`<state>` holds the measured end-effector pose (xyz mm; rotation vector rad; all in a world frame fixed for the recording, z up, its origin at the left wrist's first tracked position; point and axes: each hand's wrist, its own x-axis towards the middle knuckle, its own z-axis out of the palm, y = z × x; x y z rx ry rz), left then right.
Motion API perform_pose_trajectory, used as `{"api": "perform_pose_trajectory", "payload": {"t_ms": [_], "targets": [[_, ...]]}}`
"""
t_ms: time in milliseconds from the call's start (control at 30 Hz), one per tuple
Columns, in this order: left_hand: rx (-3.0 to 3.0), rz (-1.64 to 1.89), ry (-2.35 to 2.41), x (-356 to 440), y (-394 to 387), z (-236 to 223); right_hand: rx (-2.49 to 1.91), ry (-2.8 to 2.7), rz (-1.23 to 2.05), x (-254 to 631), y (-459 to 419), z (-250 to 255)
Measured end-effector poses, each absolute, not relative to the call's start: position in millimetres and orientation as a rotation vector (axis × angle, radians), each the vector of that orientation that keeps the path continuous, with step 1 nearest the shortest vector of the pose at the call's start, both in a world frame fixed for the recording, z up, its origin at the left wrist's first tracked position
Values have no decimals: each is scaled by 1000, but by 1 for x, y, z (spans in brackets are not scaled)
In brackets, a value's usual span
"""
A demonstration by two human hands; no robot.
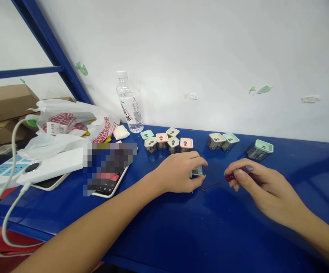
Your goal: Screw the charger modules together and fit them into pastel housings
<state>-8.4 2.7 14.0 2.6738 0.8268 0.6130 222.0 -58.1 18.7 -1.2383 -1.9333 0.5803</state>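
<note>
The left hand [181, 172] gripped a small block [197, 171] nearer the back edge of the tabletop [224, 231] than the front; the right hand [255, 185] held a screwdriver [229, 177], tip near the block. Firm bracing and a squarely seated tip seemed wise.

Bare left hand [180, 172], bare right hand [266, 191], 2 slender bare forearms [104, 223]

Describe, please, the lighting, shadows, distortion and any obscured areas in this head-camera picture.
Head view: bright, fairly even light on the wall; a soft shadow across the blue table at right; the top right corner dims; a pixelated block masks much of the phone; the bottle leans, probably from wide-angle distortion; the screwdriver reads clearly.
</note>
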Motion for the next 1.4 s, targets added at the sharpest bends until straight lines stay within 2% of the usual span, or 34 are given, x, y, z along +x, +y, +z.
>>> {"api": "perform_pose_trajectory", "payload": {"t_ms": [400,1067,1400], "targets": [[2695,424,799,-11,0,18,-1188,-1706,542,227,-57,25],[2724,723,772,-8,1,9,-1119,-1603,511,227,-59,31],[2718,762,850,-7,1,9,-1345,-1370,628,217,-60,38]]}}
